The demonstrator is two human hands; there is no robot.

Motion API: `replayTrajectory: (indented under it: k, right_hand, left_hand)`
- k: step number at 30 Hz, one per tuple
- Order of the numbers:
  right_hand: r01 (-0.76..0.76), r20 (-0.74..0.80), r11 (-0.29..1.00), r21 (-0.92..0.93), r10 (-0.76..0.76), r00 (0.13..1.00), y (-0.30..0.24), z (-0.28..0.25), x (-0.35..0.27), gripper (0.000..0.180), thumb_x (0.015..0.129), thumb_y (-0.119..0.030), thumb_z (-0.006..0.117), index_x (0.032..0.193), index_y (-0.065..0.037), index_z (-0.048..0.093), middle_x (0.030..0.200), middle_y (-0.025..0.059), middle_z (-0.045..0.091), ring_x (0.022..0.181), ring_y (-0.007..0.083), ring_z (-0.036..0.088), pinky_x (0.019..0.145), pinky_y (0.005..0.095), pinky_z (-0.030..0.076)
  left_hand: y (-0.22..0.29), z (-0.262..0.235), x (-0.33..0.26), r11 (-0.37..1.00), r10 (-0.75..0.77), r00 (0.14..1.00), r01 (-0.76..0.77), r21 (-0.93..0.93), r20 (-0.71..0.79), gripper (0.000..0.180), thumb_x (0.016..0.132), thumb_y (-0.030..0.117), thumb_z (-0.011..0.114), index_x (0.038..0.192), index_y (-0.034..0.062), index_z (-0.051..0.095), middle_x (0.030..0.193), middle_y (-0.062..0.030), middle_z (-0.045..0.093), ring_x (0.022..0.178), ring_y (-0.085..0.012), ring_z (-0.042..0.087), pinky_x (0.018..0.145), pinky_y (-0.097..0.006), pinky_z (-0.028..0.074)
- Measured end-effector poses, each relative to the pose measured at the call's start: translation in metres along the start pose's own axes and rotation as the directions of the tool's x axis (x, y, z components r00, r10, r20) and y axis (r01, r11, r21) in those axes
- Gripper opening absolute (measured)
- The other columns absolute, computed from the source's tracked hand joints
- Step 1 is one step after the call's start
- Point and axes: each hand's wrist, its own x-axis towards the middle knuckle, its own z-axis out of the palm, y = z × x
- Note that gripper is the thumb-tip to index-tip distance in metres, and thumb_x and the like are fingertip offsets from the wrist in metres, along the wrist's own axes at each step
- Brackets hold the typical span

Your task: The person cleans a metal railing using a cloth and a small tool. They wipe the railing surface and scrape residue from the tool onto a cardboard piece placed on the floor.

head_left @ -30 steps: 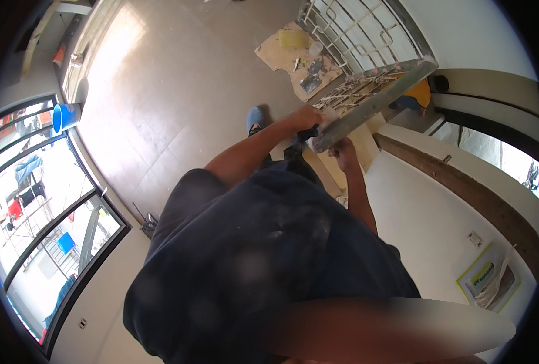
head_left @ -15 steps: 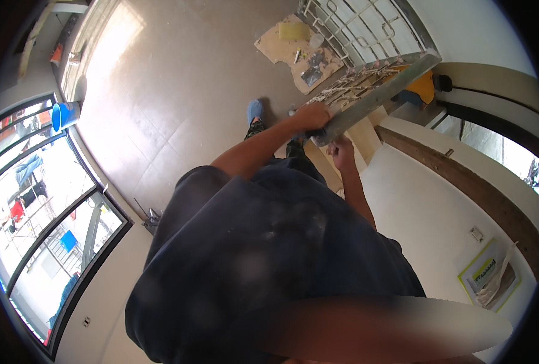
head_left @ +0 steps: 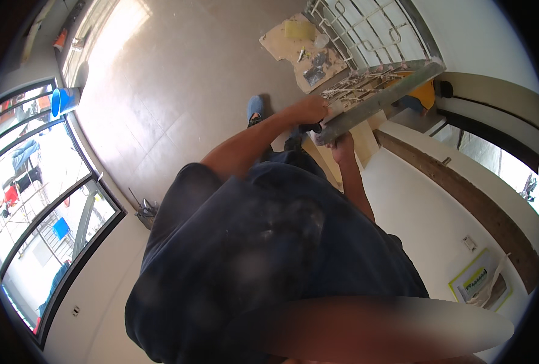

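Bar of grey, flat-faced material: the grey bar lies ahead and to the right of both hands, its long axis running obliquely from its near end, between the hands, to its far end by the white wall. The left hand lies at the left side of the near end, fingers curled beside a dark object; blur prevents telling whether it grips this. The right hand lies on the opposite side, fingers bent up against the near end, apparently touching; the bar hides the fingertips, so its grip cannot be told. Neither hand is clearly nearer.

Surroundings: a cream grille adjoins the bar's left side, limiting access there for the left hand. Beyond lies a brown sheet bearing a yellow block. A yellow-orange object shows past the far half; a brown timber strip runs along the right.
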Motion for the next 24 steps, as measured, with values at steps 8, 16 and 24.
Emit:
replayTrajectory:
  k: [8,16,24]
  right_hand:
    - [-0.002,-0.158,0.99,-0.14,-0.021,0.987,-0.006,-0.014,-0.03,0.01,0.091,-0.014,0.054,0.091,-0.005,0.058,0.062,0.0004,0.048,0.052,0.0124,0.045,0.052,0.0316,0.042]
    - [-0.243,-0.635,0.822,-0.516,-0.176,0.752,-0.063,-0.077,-0.125,0.028,0.097,-0.029,0.057,0.09,-0.003,0.064,0.07,0.0045,0.061,0.054,0.0129,0.056,0.051,0.028,0.049]
    - [0.006,-0.703,0.895,-0.445,-0.354,0.617,-0.117,0.0,-0.141,0.026,0.101,-0.027,0.058,0.093,-0.003,0.063,0.074,0.0042,0.06,0.062,0.0125,0.057,0.058,0.0278,0.049]
  left_hand:
    - [-0.007,0.005,0.007,0.995,0.098,0.994,-0.097,0.014,-0.057,0.034,0.098,0.026,0.05,0.091,-0.0023,0.067,0.1,-0.0241,0.07,0.096,-0.0425,0.065,0.085,-0.047,0.05]
    - [-0.002,0.001,-0.015,0.74,-0.143,0.983,0.185,-0.647,0.118,0.032,0.099,0.028,0.054,0.099,0.0012,0.072,0.088,-0.0081,0.069,0.081,-0.0181,0.061,0.076,-0.035,0.049]
    - [-0.024,-0.035,-0.025,0.635,-0.094,0.946,0.297,-0.713,0.31,0.039,0.103,0.028,0.053,0.122,-0.0018,0.066,0.106,-0.0089,0.073,0.097,-0.0145,0.063,0.09,-0.03,0.047]
